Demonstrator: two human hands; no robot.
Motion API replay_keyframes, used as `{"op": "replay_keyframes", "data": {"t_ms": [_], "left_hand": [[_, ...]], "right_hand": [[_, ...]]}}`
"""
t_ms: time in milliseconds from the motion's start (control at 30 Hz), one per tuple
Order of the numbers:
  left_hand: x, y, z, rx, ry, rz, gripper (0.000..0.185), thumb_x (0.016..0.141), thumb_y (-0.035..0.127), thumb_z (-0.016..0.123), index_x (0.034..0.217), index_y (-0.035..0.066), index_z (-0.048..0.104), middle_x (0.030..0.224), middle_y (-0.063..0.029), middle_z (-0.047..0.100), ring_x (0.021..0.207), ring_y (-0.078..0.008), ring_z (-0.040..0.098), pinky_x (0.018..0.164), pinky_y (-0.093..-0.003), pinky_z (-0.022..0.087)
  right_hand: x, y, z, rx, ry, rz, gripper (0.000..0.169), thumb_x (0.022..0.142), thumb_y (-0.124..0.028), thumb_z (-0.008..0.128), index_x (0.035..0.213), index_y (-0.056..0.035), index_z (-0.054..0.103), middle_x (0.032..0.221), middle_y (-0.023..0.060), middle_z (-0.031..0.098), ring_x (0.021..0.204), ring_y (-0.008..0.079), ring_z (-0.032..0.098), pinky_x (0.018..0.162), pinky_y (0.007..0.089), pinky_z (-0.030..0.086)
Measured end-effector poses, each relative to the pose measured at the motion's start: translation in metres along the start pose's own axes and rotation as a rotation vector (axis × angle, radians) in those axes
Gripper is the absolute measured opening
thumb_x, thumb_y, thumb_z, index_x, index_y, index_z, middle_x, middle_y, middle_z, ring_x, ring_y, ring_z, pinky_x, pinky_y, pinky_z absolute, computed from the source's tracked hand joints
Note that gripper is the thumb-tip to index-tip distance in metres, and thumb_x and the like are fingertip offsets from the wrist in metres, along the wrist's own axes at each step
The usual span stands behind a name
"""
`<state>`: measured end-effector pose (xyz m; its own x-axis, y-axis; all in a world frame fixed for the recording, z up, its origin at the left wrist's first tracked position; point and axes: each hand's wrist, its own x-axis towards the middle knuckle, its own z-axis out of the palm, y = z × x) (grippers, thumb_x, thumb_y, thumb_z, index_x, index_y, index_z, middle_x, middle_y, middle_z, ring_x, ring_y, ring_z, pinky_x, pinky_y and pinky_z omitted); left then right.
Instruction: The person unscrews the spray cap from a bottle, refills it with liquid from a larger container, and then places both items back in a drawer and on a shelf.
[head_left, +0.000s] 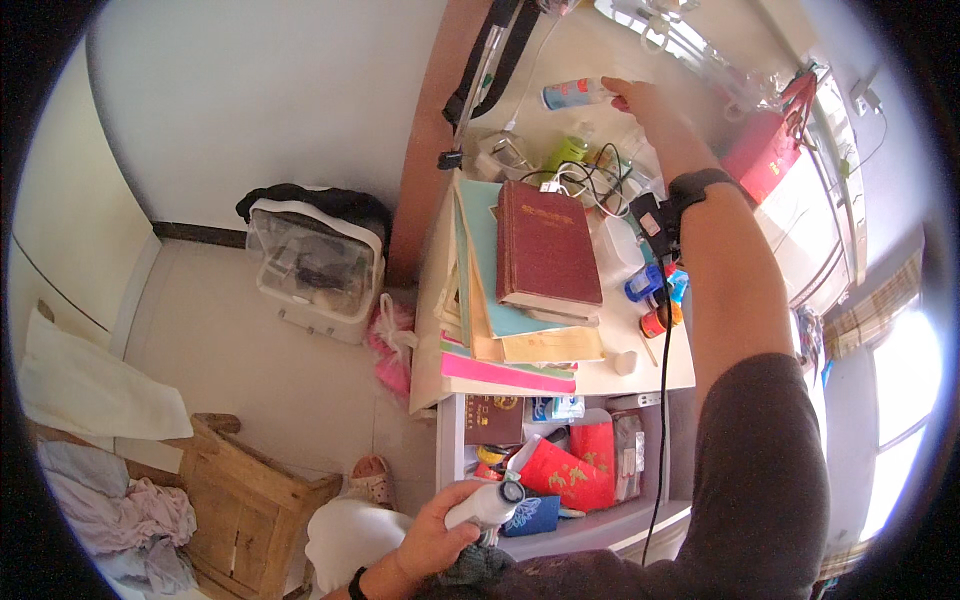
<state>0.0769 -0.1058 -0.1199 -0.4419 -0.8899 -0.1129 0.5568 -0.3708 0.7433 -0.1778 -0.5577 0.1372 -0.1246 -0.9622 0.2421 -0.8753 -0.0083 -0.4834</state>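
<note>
My left hand (442, 534) is wrapped around a white cylindrical bottle (481, 505) with a dark round end, above the front of an open drawer (596, 541). In the drawer are red envelopes with gold print (564, 474), a dark brown booklet (493, 420) and a dark blue packet (531, 516). Stretched far over the desk, my right hand (636, 99) has its fingers on one end of a clear plastic bottle (574, 94) with a blue and white label. That bottle is tilted sideways; whether it rests on the desktop I cannot tell.
A thick maroon book (547, 240) lies on stacked folders. Tangled cables (600, 180), a blue-capped bottle (643, 283) and an orange-labelled jar (660, 320) stand near my right arm. A black cable (663, 420) hangs across the drawer. A wooden chair (247, 510) and clear bin (319, 262) are left.
</note>
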Motion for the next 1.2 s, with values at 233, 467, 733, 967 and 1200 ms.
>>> {"op": "replay_keyframes", "data": {"t_ms": [233,467,733,967,1200], "left_hand": [[0.012,0.001,0.02,-0.198,-0.127,0.06,0.061,0.081,0.033,0.061,0.128,0.002,0.035,0.096,-0.0098,0.056,0.081,-0.0171,0.056,0.071,-0.0314,0.045],[0.016,-0.001,0.034,-0.095,-0.217,0.116,0.066,0.077,0.058,0.055,0.11,0.002,0.045,0.077,-0.0067,0.054,0.067,-0.0137,0.053,0.059,-0.0271,0.044],[-0.007,-0.011,0.066,-0.083,-0.236,0.168,0.069,0.077,0.065,0.046,0.105,0.002,0.045,0.07,-0.0036,0.049,0.053,-0.0143,0.045,0.049,-0.0262,0.038],[-0.03,-0.025,0.09,-0.148,-0.214,0.069,0.068,0.079,0.062,0.046,0.111,0.003,0.044,0.074,-0.0051,0.05,0.059,-0.0146,0.049,0.052,-0.0257,0.04],[-0.043,-0.04,0.108,-0.168,-0.155,0.005,0.066,0.084,0.061,0.034,0.113,0.003,0.044,0.073,-0.0039,0.05,0.06,-0.014,0.048,0.054,-0.0251,0.039]], "right_hand": [[-0.039,0.009,-0.055,0.036,0.236,-0.129,0.048,0.073,-0.052,0.059,0.078,-0.0043,0.061,0.062,0.0033,0.054,0.062,0.016,0.054,0.055,0.0302,0.043],[-0.158,-0.014,-0.133,-0.344,0.201,-0.232,0.067,0.071,-0.068,0.047,0.074,-0.0026,0.065,0.065,0.0146,0.061,0.07,0.0294,0.062,0.065,0.0357,0.048],[-0.281,0.052,-0.124,-0.585,0.083,-0.143,0.062,0.072,-0.065,0.048,0.076,-0.0052,0.066,0.074,0.0148,0.064,0.074,0.0302,0.062,0.064,0.0389,0.048],[-0.326,0.102,-0.099,-0.572,-0.022,0.059,0.058,0.075,-0.062,0.047,0.081,-0.0079,0.066,0.081,0.0116,0.064,0.078,0.0262,0.062,0.068,0.037,0.048],[-0.32,0.144,-0.056,-0.414,0.093,0.051,0.058,0.073,-0.064,0.05,0.078,-0.0079,0.066,0.078,0.0141,0.063,0.078,0.0289,0.061,0.07,0.0408,0.046]]}}
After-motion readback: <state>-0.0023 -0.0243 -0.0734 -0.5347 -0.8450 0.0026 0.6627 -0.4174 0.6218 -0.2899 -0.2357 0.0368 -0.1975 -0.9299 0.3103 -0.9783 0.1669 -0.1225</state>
